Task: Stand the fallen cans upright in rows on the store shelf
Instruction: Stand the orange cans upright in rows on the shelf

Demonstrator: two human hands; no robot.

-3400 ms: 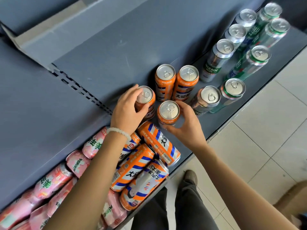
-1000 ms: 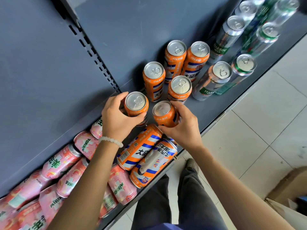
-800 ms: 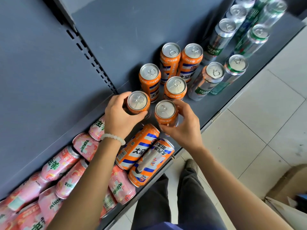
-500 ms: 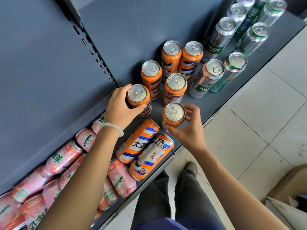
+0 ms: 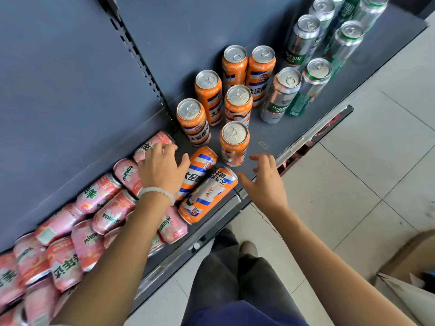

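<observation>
While six orange cans (image 5: 234, 142) stand upright, left hand (image 5: 162, 169) rests spread-fingered over a fallen can (image 5: 196, 171), right hand (image 5: 264, 182) hovers fingers apart

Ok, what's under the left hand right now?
The left hand hovers over pink Mirinda cans lying on their sides, its thumb beside a fallen orange can. The cans' parts directly beneath the palm are covered.

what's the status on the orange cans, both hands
Left hand and right hand open, holding nothing. Six orange cans upright; two fallen orange cans between the hands. Fallen pink Mirinda cans crowd the left.
</observation>
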